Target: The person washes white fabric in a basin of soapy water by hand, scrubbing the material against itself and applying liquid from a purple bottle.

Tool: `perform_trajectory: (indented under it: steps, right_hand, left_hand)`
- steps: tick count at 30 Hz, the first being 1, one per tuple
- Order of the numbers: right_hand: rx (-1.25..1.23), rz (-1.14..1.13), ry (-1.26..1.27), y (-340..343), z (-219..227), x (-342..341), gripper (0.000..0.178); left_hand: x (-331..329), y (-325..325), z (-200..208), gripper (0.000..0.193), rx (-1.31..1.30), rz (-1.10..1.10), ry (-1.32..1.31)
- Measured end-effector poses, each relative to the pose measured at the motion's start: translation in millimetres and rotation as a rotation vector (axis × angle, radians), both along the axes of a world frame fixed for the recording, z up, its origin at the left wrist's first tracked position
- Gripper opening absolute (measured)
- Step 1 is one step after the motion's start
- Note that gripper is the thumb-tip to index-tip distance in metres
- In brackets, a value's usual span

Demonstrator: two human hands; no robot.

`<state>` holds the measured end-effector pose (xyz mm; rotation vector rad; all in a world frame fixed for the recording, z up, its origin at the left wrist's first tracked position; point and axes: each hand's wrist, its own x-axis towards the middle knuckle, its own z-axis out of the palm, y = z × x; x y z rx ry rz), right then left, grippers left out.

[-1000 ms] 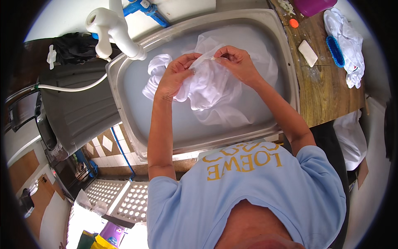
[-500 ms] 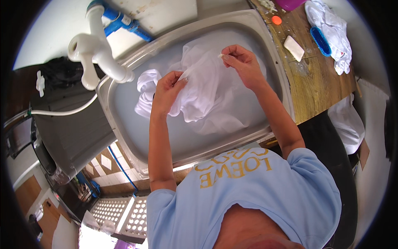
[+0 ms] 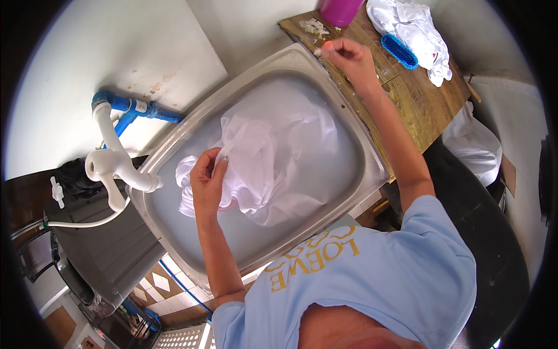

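1) I see a purple container (image 3: 340, 10) at the back edge of the wooden worktop (image 3: 415, 110)
2) A heap of white fabric (image 3: 404, 22) sprawls near its right-hand edge, a blue brush (image 3: 399, 51) just beside it
3) Below its right front corner, a white bundle (image 3: 474, 139)
4) By the wall (image 3: 145, 52), a white tap (image 3: 121, 164) on blue pipes (image 3: 119, 103)

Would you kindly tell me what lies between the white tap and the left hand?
In the head view, cloudy water and a bunched fold of white cloth lie between the tap and the left hand.
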<state>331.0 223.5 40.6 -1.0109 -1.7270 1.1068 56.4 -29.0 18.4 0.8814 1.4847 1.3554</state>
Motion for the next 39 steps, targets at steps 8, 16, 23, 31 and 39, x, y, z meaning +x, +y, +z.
perform_trajectory:
  steps: [8,16,23,31,39]
  right_hand:
    - [0.468,0.051,-0.372,-3,9,-56,0.038]
    - [-0.442,0.948,-0.246,-74,-53,-149,0.035]
    - [-0.893,0.666,0.495,-97,-46,-124,0.023]
    - [-1.268,0.725,1.168,-152,-103,-119,0.018]
    - [-1.367,0.087,0.652,-170,-74,-162,0.039]
  left_hand:
    - [-5,0,6,0.021,0.013,-0.053,0.049]
    - [-12,7,30,0.019,-0.073,-0.120,-0.072]
    - [-31,-4,-10,0.011,-0.076,0.057,-0.171]
    - [110,44,-10,0.018,0.239,0.142,0.982]
    - [25,60,-35,0.009,-0.046,0.016,0.813]
